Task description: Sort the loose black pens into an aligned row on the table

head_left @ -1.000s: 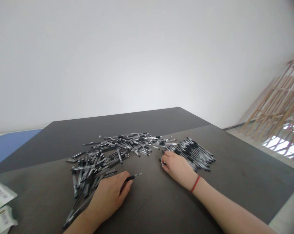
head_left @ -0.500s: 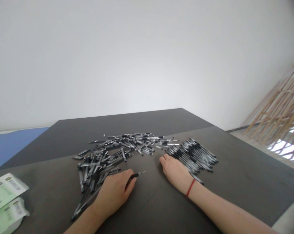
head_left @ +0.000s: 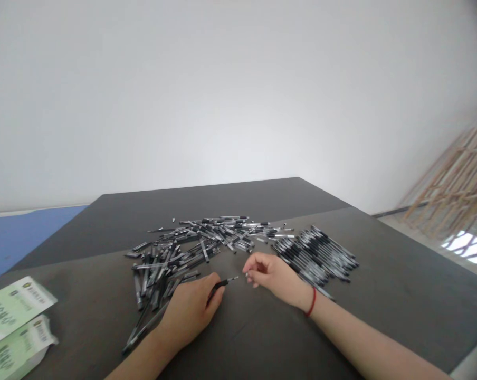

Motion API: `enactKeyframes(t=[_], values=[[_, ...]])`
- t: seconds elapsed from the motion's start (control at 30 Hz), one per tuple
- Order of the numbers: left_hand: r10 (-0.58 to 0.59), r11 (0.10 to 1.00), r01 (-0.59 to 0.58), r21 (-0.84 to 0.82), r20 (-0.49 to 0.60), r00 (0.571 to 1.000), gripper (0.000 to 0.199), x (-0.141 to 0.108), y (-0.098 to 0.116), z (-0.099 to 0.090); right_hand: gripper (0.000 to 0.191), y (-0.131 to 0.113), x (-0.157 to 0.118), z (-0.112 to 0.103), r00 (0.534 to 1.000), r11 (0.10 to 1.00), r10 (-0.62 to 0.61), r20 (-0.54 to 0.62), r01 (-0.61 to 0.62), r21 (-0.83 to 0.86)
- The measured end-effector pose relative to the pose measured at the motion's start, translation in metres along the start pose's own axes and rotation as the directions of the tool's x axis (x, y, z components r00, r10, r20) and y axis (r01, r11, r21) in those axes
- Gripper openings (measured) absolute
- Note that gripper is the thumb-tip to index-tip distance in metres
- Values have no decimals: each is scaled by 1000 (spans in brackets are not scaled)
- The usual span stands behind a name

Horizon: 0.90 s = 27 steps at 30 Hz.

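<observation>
My left hand (head_left: 193, 306) is closed around a black-gripped pen (head_left: 221, 285), whose thin bare point sticks out to the right. Just across from that point, my right hand (head_left: 270, 275) pinches a small pale piece (head_left: 247, 275) between thumb and fingertips; its exact kind is too small to make out. A gap remains between the piece and the pen's point. Loose pens and pen parts (head_left: 175, 258) lie in a jumbled heap behind and left of my left hand. Beyond my right wrist, a row of pens (head_left: 320, 253) lies side by side, slanted.
Two green-and-white packets (head_left: 17, 311) lie at the table's left edge. The dark table (head_left: 262, 338) ends at a white wall (head_left: 238, 95). Wooden racks (head_left: 456, 174) stand on the floor to the right.
My right hand has lifted from beside the pen row and moved left toward the pen's point, now pinching a small pale piece. My left hand still holds the pen in nearly the same place.
</observation>
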<state>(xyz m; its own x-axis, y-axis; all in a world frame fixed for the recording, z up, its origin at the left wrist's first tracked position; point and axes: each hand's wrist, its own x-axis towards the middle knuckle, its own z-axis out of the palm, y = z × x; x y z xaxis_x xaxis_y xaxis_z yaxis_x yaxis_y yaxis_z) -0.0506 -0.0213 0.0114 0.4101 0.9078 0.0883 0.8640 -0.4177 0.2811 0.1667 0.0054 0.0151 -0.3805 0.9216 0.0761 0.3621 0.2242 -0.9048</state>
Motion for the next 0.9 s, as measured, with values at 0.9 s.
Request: enactKeyframes(t=[0.9], values=[[66,995,-66,75,-11,998,19,-2,2,1,3,2,-3,26,980,973,-177,-85,162,-162]])
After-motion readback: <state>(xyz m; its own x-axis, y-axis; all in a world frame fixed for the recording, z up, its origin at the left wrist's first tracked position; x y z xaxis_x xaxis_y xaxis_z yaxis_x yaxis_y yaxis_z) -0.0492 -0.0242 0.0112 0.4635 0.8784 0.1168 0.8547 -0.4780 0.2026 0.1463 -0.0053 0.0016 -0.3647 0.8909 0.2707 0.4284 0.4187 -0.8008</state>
